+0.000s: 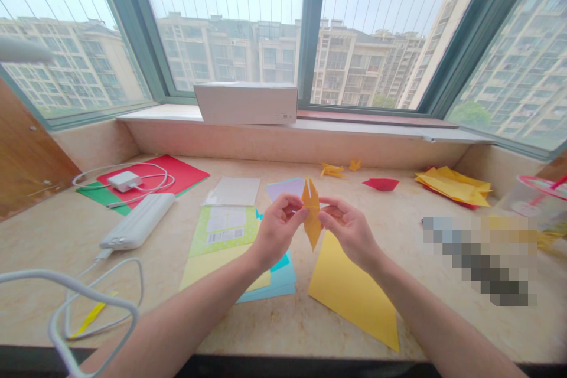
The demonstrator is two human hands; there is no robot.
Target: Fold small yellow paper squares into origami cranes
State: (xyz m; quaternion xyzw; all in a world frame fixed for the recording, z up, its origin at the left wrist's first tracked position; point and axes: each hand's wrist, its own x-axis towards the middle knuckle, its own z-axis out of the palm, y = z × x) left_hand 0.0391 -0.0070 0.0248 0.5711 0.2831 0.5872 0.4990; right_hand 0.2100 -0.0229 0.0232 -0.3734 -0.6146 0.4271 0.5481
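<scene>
Between my two hands, above the table, is a folded piece of yellow-orange origami paper (312,218). It stands upright, with a slit dividing its top into two points and a single point at the bottom. My left hand (283,224) pinches its left edge between thumb and fingers. On the opposite edge, my right hand (348,227) grips it the same way. Beneath my right hand lies a flat yellow paper sheet (354,295). Blue sheets (274,286) and a green patterned paper pack (225,230) lie under and beside my left forearm.
At left are a white power bank (138,221), a charger (124,181) on red and green sheets, and looping cables. Toward the back sit small yellow folded pieces (332,170) and a red folded piece (381,184). Yellow papers (454,185) and a plastic cup (538,198) stand right.
</scene>
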